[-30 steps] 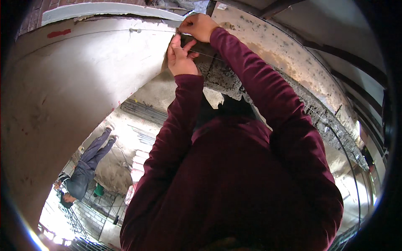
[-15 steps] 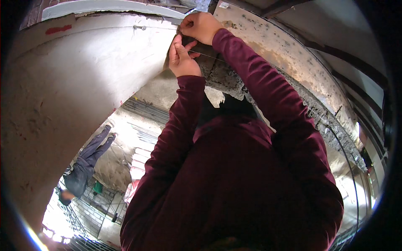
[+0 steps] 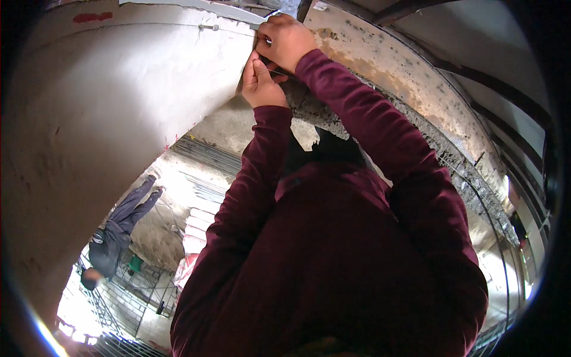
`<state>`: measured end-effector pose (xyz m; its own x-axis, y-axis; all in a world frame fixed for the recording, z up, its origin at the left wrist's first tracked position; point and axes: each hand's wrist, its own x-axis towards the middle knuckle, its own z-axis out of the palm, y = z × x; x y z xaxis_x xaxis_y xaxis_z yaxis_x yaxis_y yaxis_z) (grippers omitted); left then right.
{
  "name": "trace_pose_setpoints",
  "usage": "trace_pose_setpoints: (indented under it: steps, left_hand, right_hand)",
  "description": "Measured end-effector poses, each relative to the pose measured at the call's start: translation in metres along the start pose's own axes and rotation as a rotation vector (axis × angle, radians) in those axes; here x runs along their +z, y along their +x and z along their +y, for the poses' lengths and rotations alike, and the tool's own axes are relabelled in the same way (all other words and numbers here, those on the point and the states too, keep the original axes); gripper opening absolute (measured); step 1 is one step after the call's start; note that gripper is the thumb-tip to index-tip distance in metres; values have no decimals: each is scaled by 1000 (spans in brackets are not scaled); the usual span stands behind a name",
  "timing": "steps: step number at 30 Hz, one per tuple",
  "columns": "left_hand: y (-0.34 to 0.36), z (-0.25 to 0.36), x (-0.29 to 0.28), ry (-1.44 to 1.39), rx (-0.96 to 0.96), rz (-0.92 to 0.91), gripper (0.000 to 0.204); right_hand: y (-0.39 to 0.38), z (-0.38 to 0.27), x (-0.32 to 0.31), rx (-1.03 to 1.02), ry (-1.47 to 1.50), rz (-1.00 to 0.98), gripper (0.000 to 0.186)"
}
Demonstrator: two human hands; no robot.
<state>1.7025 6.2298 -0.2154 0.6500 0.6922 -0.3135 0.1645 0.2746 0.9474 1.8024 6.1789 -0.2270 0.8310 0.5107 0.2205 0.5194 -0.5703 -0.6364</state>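
Both my hands are together at the far end of the pale plastered wall (image 3: 137, 71), by its upper corner. My left hand (image 3: 263, 86) is closed, thumb pressed to the fingers, on a thin string or wire (image 3: 281, 73) that runs off to the right under my right wrist. Just above it, my right hand (image 3: 289, 41) is closed in a pinch against the corner; whatever lies between its fingertips is hidden. Another thin line (image 3: 148, 25) stretches along the wall's upper part to that corner, passing a small metal nail or pin (image 3: 209, 27).
A rough concrete ledge (image 3: 410, 110) slants down to the right, with a black cable (image 3: 496, 232) hanging beyond. Far below at left, a person (image 3: 110, 241) in dark clothes stands near bundled metal bars (image 3: 205, 156) and stacked bags (image 3: 197, 229). A red mark (image 3: 92, 18) is on the wall.
My right hand has turned slightly and come down closer to my left hand. The left fingers have drawn in more tightly. The view has shifted a little.
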Motion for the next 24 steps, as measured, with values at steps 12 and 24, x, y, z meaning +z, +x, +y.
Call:
trace_pose_setpoints:
  steps: [12, 24]
  left_hand:
    - [-2, 11, -9, 22, 13, -138, 19]
    - [3, 7, -17, -64, -113, -157, 20]
  right_hand:
    - [-15, 3, -8, 526, 509, -12, 27]
    - [-9, -5, -9, 326, 187, -62, 30]
